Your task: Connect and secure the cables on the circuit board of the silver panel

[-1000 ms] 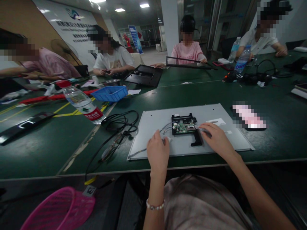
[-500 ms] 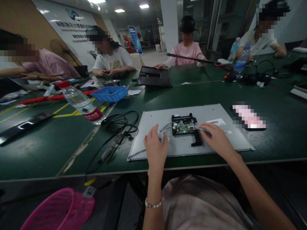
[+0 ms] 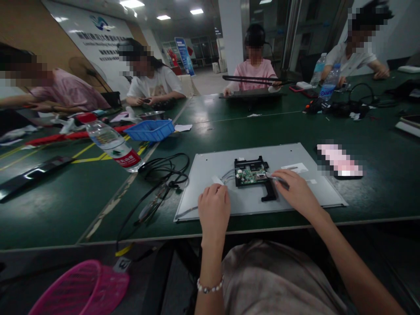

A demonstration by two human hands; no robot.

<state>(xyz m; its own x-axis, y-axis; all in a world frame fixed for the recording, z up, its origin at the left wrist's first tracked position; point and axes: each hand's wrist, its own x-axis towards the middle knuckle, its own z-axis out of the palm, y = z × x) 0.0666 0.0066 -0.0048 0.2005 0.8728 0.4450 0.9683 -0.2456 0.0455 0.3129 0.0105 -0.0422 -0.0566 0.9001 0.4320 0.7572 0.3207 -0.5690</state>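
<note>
A light grey flat panel [image 3: 197, 173] lies on the table in front of me. On it sits a black plastic bracket [image 3: 269, 192] carrying a green circuit board [image 3: 251, 176]. My right hand [image 3: 297, 190] is closed on a slim grey pointed tool [image 3: 280, 180], its tip at the board's right edge. My left hand [image 3: 214, 205] is closed over the panel's front left part, fingers curled down; what they hold, if anything, is hidden. Just beyond them shows a white tag [image 3: 217, 180], and grey cables [image 3: 229, 175] run from there to the board.
Black cables [image 3: 167, 170] and a tilted water bottle [image 3: 113, 144] lie left of the panel. Farther back stands a blue tray [image 3: 151, 130]. A phone [image 3: 341, 162] rests on the right. Below the table edge is a pink basket [image 3: 82, 288]. Several people sit around the table.
My left hand's fingers have gone from spread to curled down. My right hand has stayed at the board. Across the table, a person has lowered a black panel flat.
</note>
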